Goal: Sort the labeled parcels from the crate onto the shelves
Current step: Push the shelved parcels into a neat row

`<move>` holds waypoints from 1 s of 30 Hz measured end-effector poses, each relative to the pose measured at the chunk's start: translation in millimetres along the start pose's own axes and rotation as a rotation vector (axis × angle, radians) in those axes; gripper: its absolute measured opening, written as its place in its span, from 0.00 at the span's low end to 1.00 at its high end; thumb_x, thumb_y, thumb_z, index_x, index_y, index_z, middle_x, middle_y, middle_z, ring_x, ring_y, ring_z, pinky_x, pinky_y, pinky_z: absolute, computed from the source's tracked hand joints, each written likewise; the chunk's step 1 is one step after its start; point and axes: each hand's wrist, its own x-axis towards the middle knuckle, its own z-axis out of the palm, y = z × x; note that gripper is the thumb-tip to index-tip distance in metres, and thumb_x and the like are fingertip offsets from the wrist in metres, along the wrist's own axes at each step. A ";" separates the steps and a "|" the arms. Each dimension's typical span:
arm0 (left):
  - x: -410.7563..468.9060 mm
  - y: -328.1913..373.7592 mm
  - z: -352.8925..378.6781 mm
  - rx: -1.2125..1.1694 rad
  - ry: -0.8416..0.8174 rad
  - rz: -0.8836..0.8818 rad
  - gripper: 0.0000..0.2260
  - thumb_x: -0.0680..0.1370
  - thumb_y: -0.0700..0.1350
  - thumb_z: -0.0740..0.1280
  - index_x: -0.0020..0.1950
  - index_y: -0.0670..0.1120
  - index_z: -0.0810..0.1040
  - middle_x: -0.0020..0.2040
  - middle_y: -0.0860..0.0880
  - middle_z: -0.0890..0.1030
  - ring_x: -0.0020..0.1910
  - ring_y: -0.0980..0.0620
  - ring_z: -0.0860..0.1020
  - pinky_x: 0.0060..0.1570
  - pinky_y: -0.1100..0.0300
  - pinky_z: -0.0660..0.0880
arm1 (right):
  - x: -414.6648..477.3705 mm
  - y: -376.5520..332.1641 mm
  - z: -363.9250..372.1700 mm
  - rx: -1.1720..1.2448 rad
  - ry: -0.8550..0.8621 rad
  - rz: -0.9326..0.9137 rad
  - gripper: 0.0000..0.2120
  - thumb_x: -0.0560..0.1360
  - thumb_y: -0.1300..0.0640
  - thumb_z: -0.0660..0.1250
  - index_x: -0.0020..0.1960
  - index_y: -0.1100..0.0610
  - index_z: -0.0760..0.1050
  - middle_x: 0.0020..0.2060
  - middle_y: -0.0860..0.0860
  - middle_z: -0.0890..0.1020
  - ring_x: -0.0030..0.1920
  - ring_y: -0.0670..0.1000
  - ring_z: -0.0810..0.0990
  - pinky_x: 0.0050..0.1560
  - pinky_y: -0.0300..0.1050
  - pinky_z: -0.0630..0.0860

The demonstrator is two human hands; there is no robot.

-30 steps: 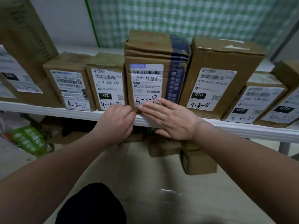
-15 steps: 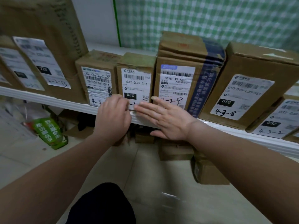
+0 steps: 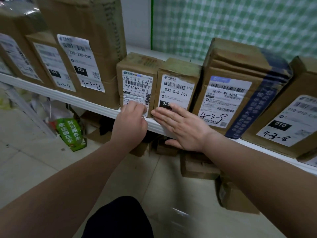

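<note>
A row of brown labeled parcels stands on a white shelf (image 3: 96, 104). My left hand (image 3: 130, 124), fingers curled, presses the lower front of the small parcel labeled 15H-159 (image 3: 137, 73). My right hand (image 3: 181, 127) lies flat with fingers together against the bottom of the parcel labeled 032 038 (image 3: 178, 83). Neither hand holds anything. To the right stand the taller parcel marked 4-3-9 (image 3: 236, 79) and the parcel marked 4-3-8 (image 3: 295, 107). The big box marked 4-3-13 (image 3: 85, 40) is to the left. No crate is in view.
Under the shelf, several cardboard boxes (image 3: 197, 167) and a green bag (image 3: 71, 133) lie on the tiled floor (image 3: 34, 152). More labeled boxes (image 3: 20, 54) fill the shelf's left end. A green checked wall (image 3: 231, 23) stands behind.
Both hands have slid left along the shelf front, from the 4-3-9 parcel to the two small parcels. The view has turned left with them.
</note>
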 end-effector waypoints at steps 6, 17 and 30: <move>-4.2 -22.9 -14.6 -0.032 0.228 -0.267 0.10 0.72 0.37 0.64 0.52 0.39 0.74 0.50 0.41 0.74 0.49 0.44 0.74 0.49 0.58 0.69 | 37.0 -9.4 -17.7 0.105 0.053 -0.040 0.38 0.78 0.35 0.46 0.78 0.60 0.51 0.78 0.54 0.55 0.78 0.52 0.49 0.75 0.54 0.34; 12.0 -62.2 -18.1 -0.308 0.051 -0.753 0.37 0.78 0.44 0.60 0.78 0.46 0.38 0.79 0.42 0.42 0.76 0.38 0.52 0.74 0.43 0.52 | 102.4 -23.1 -26.4 0.132 -0.024 -0.057 0.39 0.76 0.35 0.40 0.77 0.60 0.57 0.77 0.55 0.60 0.78 0.53 0.55 0.75 0.53 0.35; 10.5 -71.0 -17.5 -0.343 0.052 -0.713 0.35 0.79 0.43 0.59 0.79 0.46 0.40 0.79 0.43 0.44 0.77 0.40 0.52 0.74 0.42 0.50 | 114.5 -26.6 -31.5 0.221 0.026 -0.089 0.39 0.77 0.37 0.45 0.76 0.64 0.62 0.75 0.57 0.64 0.76 0.55 0.61 0.77 0.54 0.42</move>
